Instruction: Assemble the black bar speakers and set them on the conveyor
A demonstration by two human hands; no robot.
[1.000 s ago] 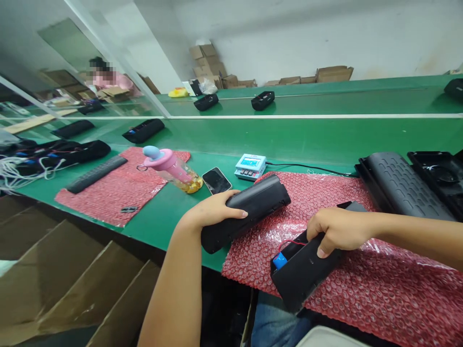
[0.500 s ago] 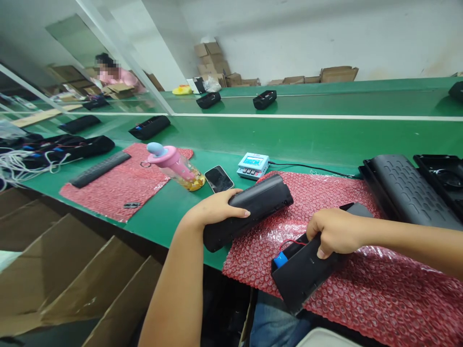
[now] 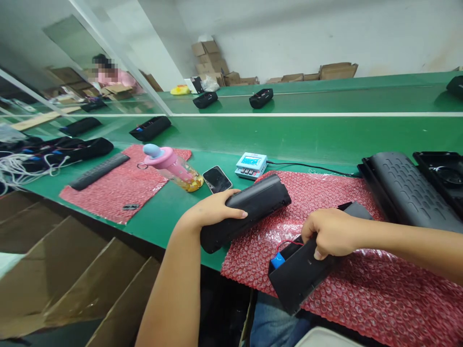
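My left hand (image 3: 213,208) grips a long black rounded speaker shell (image 3: 260,202) that lies slanted across the near edge of the green bench and onto the red bubble wrap (image 3: 379,284). My right hand (image 3: 327,232) holds a second black housing (image 3: 296,277) at the bench's near edge. That housing is open on top, with a blue battery (image 3: 278,260) and red wire showing inside. The two housings lie apart, side by side.
A ribbed black cover (image 3: 401,188) and an open black shell (image 3: 443,176) lie at right. A small blue-screened meter (image 3: 251,166), a phone (image 3: 217,179) and a pink bottle (image 3: 171,166) sit behind. More black shells ride the green conveyor (image 3: 325,135). Another person sits far left.
The hands hold their grips. My right hand and its housing have edged slightly left and toward the bench edge; the view shifted a little.
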